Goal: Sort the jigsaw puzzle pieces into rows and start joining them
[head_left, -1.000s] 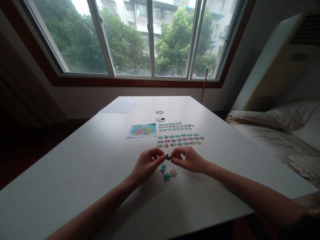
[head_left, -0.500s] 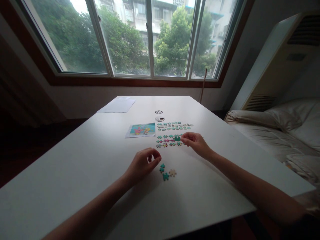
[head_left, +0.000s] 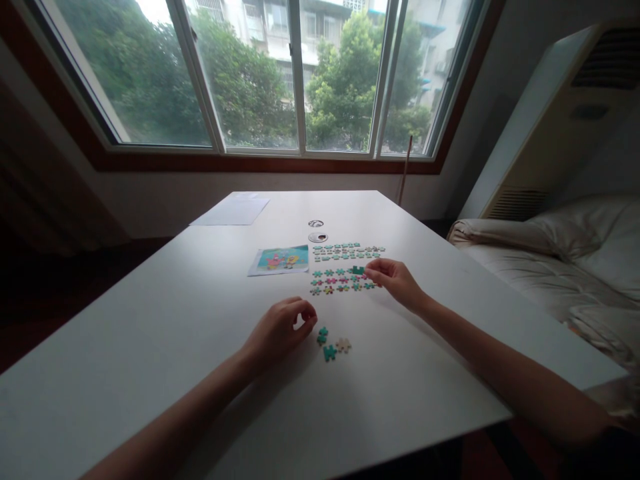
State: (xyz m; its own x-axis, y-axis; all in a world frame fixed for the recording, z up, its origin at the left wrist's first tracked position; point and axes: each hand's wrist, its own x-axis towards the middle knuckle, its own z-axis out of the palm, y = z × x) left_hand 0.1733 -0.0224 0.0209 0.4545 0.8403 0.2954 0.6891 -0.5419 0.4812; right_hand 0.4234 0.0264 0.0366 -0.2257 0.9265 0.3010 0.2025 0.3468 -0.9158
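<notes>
- One green piece (head_left: 358,270), earlier two-handed, now pinched in my right hand (head_left: 399,281) at the puzzle rows (head_left: 343,281), mid-frame.
- Left hand (head_left: 281,325): fingers narrow; contents I cannot tell.

The right hand (head_left: 393,275) covers part of the nearer rows of puzzle pieces (head_left: 343,281), and its fingers hide one end of the green piece (head_left: 358,270) it pinches. On the left hand (head_left: 285,327), some fingers are hidden behind others; whether thumb and forefinger meet is unclear. Beyond both hands, the two round items (head_left: 318,237) are too small to identify. Right of the right hand, the sofa (head_left: 520,267) runs out of view; behind the left hand, its forearm is cut off.
</notes>
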